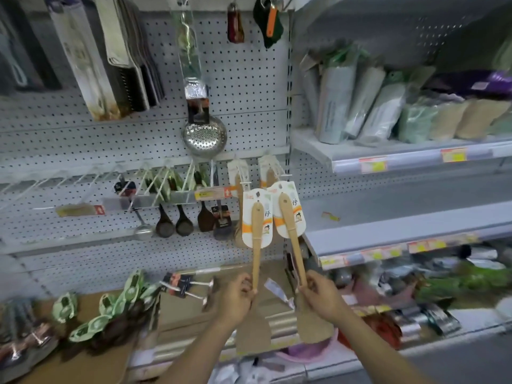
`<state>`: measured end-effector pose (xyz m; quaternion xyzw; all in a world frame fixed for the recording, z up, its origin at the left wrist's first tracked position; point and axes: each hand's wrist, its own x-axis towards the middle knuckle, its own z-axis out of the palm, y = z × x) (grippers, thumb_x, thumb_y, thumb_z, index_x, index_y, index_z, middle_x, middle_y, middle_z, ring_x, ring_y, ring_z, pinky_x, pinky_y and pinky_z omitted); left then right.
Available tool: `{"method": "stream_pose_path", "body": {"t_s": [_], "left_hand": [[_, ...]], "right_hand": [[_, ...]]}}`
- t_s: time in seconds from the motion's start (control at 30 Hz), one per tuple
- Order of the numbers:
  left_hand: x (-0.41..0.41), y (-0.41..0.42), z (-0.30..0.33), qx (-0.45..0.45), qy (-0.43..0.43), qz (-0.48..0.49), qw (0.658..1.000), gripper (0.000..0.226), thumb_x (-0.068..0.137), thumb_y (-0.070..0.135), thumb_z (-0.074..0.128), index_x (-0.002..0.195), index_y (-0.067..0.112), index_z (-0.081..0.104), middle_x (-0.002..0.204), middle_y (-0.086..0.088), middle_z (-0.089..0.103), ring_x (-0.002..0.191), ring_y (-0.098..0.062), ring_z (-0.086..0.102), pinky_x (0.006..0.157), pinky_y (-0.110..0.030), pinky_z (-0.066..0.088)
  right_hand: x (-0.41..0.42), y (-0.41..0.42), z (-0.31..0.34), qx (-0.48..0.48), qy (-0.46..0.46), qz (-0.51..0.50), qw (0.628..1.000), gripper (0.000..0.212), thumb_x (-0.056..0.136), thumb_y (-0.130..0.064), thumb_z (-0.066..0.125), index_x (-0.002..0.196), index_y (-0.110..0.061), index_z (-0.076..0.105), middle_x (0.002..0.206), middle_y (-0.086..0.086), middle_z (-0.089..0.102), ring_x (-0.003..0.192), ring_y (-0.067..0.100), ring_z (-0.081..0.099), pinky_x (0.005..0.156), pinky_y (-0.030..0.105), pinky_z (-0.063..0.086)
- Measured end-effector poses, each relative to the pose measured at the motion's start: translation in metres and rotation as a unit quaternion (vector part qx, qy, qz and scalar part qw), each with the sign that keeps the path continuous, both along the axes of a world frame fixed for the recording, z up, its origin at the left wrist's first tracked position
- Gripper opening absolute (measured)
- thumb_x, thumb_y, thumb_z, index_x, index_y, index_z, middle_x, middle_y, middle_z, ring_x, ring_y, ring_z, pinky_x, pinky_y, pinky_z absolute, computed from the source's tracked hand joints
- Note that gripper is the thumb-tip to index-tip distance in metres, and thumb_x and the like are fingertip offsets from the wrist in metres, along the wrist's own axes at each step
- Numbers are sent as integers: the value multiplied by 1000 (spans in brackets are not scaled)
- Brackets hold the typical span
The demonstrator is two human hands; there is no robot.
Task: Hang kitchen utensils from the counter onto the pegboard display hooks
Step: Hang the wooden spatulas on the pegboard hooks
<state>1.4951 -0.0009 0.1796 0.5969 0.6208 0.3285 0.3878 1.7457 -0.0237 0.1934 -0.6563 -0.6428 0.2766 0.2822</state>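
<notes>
Since the two carded, pale wooden spatulas (257,234) felt light and stiff, my left hand (235,297) and right hand (322,296) each pinched one low on its handle, cards raised above my hands.

One head-worn wide-angle view looks forward and slightly down from standing height, facing a white perforated metal pegboard wall (249,87) square on. The wall fills the left and centre of the frame and sits close, within arm's reach. The wide lens bows straight lines, so the grey shop shelves (401,153) on the right curve outward toward the edge. At the bottom, the brown cardboard-covered surface (91,303) lies just below the camera, and two bare forearms enter from the lower edge, rising toward the middle of the frame.
</notes>
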Motion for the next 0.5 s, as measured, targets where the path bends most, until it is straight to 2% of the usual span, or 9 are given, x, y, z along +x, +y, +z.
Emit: {"method": "stream_pose_path", "body": {"t_s": [0.07, 0.17, 0.2, 0.37, 0.43, 0.5], "left_hand": [[8, 0, -4, -1, -5, 9, 1000, 27, 85, 3, 74, 93, 26, 64, 84, 0, 72, 87, -20, 70, 88, -48, 57], [13, 13, -13, -2, -11, 25, 1000, 27, 84, 2, 74, 89, 26, 63, 84, -3, 72, 87, -24, 70, 87, -50, 57], [15, 18, -15, -5, -14, 35, 999, 27, 84, 2, 74, 88, 26, 62, 83, -3, 72, 86, -24, 69, 87, -49, 57], [23, 40, -13, -7, -28, 61, 998, 31, 86, -1, 72, 85, 28, 61, 79, -5, 69, 83, -25, 67, 84, -47, 58], [22, 49, -17, -20, -37, 71, 997, 32, 87, -1, 70, 83, 29, 62, 83, -5, 71, 88, -26, 69, 85, -48, 58], [21, 56, -20, -30, -48, 81, 995, 33, 88, -1, 68, 80, 31, 63, 84, -4, 72, 89, -28, 70, 84, -49, 59]], "right_hand": [[7, 3, -10, -13, 10, 7, 1000, 6, 93, -12, 65, 89, -15, 61, 75, 5, 67, 70, 15, 64, 65, 32, 50], [15, 12, -13, -16, 17, 9, 1000, 15, 94, -8, 64, 86, -19, 58, 69, -4, 61, 62, -3, 60, 55, 14, 43], [17, 17, -14, -15, 15, 4, 1000, 16, 95, -7, 64, 85, -18, 57, 68, -5, 59, 60, -4, 58, 55, 12, 41], [26, 39, -21, -18, 10, -10, 1000, 12, 94, -12, 65, 86, -9, 57, 72, 8, 60, 64, 15, 55, 54, 15, 41], [27, 46, -22, -20, 7, -11, 1000, 13, 95, -14, 65, 86, -10, 56, 78, 15, 64, 65, 16, 54, 55, 16, 41], [27, 53, -24, -16, 2, -9, 1000, 17, 94, -16, 66, 83, -14, 54, 78, 16, 64, 64, 16, 54, 55, 17, 41]]}}
